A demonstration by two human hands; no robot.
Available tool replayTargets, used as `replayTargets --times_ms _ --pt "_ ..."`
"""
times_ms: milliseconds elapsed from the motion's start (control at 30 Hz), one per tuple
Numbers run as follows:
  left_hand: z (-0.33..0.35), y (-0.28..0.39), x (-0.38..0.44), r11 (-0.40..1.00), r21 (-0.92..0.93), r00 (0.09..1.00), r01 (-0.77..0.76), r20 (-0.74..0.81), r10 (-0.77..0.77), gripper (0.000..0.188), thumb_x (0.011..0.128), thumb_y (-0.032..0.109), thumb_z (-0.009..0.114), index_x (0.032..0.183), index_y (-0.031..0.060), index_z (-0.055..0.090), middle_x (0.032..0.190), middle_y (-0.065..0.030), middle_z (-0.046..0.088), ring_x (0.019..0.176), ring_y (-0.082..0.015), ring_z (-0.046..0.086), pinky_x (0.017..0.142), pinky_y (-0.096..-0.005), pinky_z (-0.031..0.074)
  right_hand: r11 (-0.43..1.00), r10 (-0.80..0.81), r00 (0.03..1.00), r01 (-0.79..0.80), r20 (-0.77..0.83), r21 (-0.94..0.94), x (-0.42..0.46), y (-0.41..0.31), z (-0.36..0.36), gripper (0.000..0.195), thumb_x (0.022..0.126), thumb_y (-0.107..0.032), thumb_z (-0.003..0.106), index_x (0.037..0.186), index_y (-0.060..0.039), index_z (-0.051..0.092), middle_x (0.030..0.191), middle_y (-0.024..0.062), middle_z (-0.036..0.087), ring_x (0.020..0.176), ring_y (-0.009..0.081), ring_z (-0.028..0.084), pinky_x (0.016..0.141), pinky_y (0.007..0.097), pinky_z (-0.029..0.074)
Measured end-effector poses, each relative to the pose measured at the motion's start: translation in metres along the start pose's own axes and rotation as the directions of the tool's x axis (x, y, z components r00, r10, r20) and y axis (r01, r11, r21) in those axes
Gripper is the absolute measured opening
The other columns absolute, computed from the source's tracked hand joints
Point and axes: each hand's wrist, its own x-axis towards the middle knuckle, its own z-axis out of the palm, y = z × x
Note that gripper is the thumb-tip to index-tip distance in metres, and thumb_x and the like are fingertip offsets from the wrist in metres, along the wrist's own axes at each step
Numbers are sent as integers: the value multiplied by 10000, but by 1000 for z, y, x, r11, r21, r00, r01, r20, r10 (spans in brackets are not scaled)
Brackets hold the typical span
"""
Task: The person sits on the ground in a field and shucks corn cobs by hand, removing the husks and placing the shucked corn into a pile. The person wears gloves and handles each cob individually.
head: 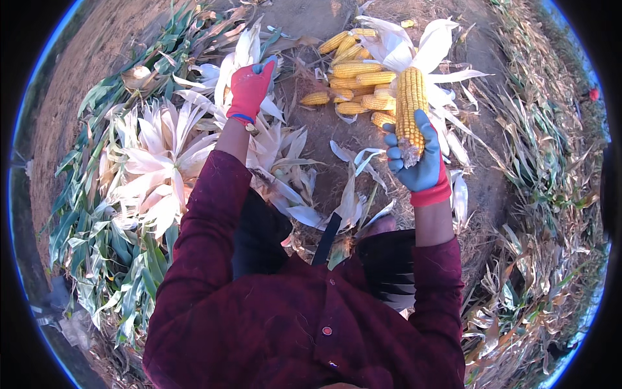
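My right hand [420, 160], in a blue and red glove, grips a bare yellow ear of corn [411, 109] near its lower end. Pale husks [432, 46] spread around the ear's far end; whether they are still joined to it is unclear. Just beyond lies a pile of husked corn ears [357, 70] on the soil. On the other side my left hand [250, 87], in a matching glove, is curled over white corn husks [248, 46]; its fingertips are hidden, so I cannot tell whether it holds one.
A heap of pale husks [170, 165] lies at the left, beside green corn stalks and leaves [131, 272]. Dry stalks [539, 194] line the right side. Loose husks [347, 204] and a dark, flat strip-like object [326, 238] are between my legs.
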Motion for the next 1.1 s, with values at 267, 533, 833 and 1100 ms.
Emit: replayTargets --times_ms 267,533,833,1100 --pt "11 51 -39 692 -722 931 4 255 262 324 812 -48 445 1091 -6 605 991 -101 651 865 -154 624 806 -281 493 935 -251 967 253 42 -249 4 25 2 573 848 -475 616 1247 -84 490 908 131 631 675 211 625 541 306 487" --pt "15 105 -81 637 -684 731 356 628 266 375 945 256 549 1219 2 520 1039 -92 642 913 -156 629 838 -282 502 -111 -763 636 40 111 -993 23 12 50 645 666 -469 774 1010 7 508 855 160 663 773 288 670 664 380 526" --pt "19 118 -100 171 -789 785 590 610 105 388 925 298 574 1159 -9 540 1046 -99 639 914 -166 650 795 -270 529 -273 -686 710 -50 158 -961 58 72 73 646 654 -470 774 1060 -34 523 949 154 663 858 312 660 698 397 525" --pt "-8 112 -96 522 -803 846 286 468 257 369 850 165 637 1171 0 557 1046 -76 644 922 -150 631 790 -281 504 -14 -807 547 358 222 -934 62 22 59 807 673 -465 788 1263 -7 481 1215 202 536 1114 311 546 919 394 446"
